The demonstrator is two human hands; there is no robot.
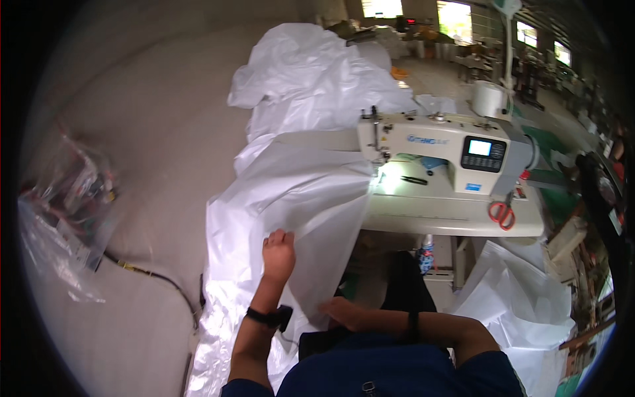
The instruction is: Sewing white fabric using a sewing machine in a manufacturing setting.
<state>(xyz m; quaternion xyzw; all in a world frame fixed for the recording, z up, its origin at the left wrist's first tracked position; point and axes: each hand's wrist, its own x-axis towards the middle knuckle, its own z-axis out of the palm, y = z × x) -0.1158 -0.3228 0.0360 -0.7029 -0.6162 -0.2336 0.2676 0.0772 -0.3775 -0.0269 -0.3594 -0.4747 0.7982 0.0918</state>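
Note:
A long white sheet [284,178], glossy like plastic or coated fabric, runs from a heap beyond the table down past my lap. Its right edge passes under the needle end of a sewing machine [436,142], where a lamp glows. My left hand [278,255] is closed on the sheet's middle, fingers curled, with a dark band and small device on the wrist. Lower and to the right, my right hand [338,311] is closed at the sheet's near right edge; its fingertips are partly hidden.
Orange-handled scissors [502,214] and dark tweezers [415,180] lie on the machine table [423,215]. Behind the machine stands a white thread cone [488,99]. More white sheeting [516,298] hangs at right. A clear plastic bag [66,212] and a dark hose [152,273] are at left.

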